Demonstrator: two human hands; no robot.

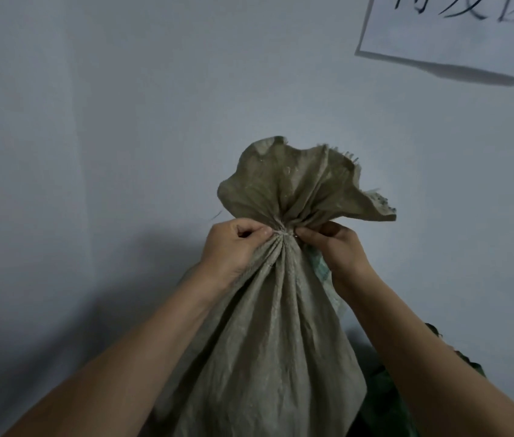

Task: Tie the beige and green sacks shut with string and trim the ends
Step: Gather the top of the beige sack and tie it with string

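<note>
I have the beige sack (268,326) in front of me, close against the pale wall (123,121). Its body falls away toward the bottom of my view. The green sack (385,402) shows only as a dark patch low on the right, behind my right forearm.

Both hands are clamped at the gathered neck. My left hand (233,244) has its fingers curled tight on one side of the string (280,232), and my right hand (334,247) pinches the other side. The string ends are mostly buried in my fingers, so I cannot tell how much knot is made.

To do this well I should pull the two ends straight apart and level, keeping the wrap on the narrowest part of the gather so it cannot creep up into the flare. I should hold tension while throwing the next hitch.

The sack stands upright with its long axis vertical and its neck on top. The frayed mouth fans out above the tie, leaning up and right toward the paper sign (457,36).
</note>
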